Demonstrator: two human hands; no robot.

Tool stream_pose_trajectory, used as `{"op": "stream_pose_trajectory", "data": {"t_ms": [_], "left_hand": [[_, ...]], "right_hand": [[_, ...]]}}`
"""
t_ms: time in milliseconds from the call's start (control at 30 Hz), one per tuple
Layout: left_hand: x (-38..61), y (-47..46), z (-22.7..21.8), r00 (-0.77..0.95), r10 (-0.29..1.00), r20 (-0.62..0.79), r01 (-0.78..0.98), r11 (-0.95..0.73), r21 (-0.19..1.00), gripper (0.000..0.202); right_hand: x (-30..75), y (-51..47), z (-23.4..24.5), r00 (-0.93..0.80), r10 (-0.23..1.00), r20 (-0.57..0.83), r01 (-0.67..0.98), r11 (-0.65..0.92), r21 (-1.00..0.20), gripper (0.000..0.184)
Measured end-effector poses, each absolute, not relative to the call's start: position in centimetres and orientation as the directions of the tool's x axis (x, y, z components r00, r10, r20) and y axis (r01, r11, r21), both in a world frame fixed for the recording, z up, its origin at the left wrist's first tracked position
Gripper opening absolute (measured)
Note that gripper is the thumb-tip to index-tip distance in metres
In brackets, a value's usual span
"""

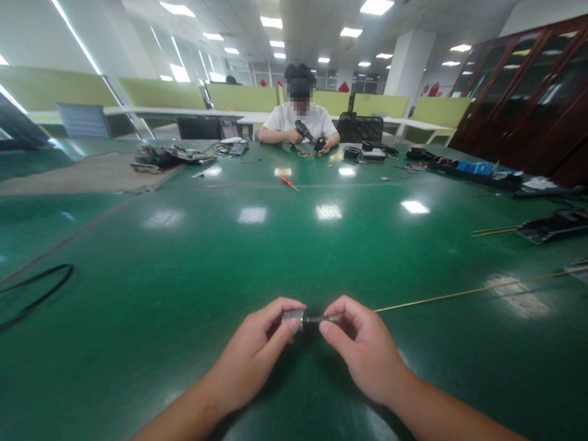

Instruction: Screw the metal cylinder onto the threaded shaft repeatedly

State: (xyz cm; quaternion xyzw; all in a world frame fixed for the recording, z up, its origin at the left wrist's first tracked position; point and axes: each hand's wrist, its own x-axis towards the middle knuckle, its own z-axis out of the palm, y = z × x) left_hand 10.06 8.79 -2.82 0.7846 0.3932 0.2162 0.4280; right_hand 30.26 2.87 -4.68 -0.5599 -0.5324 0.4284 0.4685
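Between my two hands is a small silver metal cylinder (pixel 294 316) with a thin dark shaft (pixel 314 319) sticking out to the right; its exact kind cannot be made out. My left hand (pixel 264 340) is closed round the cylinder, thumb in front and fingers behind. The thumb and fingers of my right hand (pixel 361 343) pinch the far end of the shaft, which they partly hide. Both hands are just above the green tabletop (pixel 206 257). A long thin brass-coloured rod (pixel 441 300) runs from behind my right hand toward the right edge.
Across the table sits a person (pixel 298 119) holding a power drill (pixel 304 130). A red-handled screwdriver (pixel 288 182) lies mid-table. A black cable loop (pixel 46 294) is at left, with electronic parts (pixel 169 156) beyond. Black trays (pixel 468 171) and another black part (pixel 555 226) lie at right.
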Motion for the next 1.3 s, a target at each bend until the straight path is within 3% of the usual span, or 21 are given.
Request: {"op": "stream_pose_trajectory", "data": {"t_ms": [1300], "left_hand": [[9.91,8.88,-3.48,0.549,0.834,0.052,0.394,-0.313,0.864,0.024]], "right_hand": [[30.25,2.80,-5.05,0.116,0.993,0.024,0.143,0.008,-0.990,0.012]]}}
